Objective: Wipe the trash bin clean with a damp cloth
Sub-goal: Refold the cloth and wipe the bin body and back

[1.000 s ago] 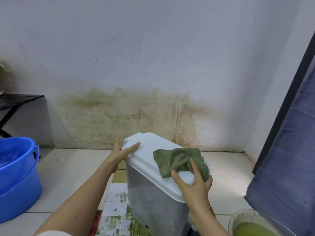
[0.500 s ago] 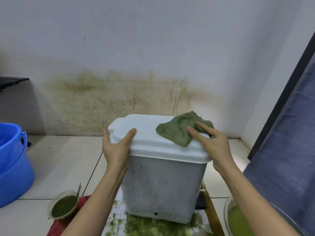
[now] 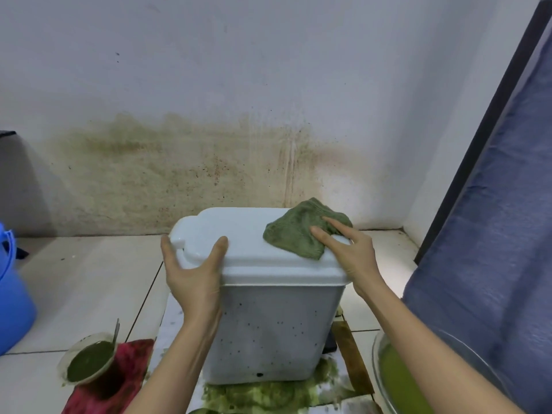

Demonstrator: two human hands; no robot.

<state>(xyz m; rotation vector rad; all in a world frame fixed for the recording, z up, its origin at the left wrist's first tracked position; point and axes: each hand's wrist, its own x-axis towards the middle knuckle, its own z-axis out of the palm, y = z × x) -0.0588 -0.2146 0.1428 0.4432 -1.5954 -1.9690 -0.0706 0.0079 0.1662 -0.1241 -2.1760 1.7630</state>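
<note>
left hand [image 3: 194,279] grips one trash bin [image 3: 268,324]; right hand [image 3: 355,258], held flat, presses one cloth [image 3: 295,234].

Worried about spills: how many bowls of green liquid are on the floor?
2 visible: a small bowl left of the bin, a large one at the right edge, partly cut off.

Wall [image 3: 179,174] beyond the left grip [image 3: 194,282] is pretty grimy, greenish-brown stains low down. Far left of that grip sits a blue bucket [image 3: 12,294]; below it, a bowl of dark green paste [image 3: 89,361] with a spoon [image 3: 116,331], at the edge of a red rag [image 3: 119,380]. Right of the right grip [image 3: 355,255]: blue curtain [image 3: 493,264], and lower, a glass bowl of yellow-green liquid [image 3: 394,380].
</note>
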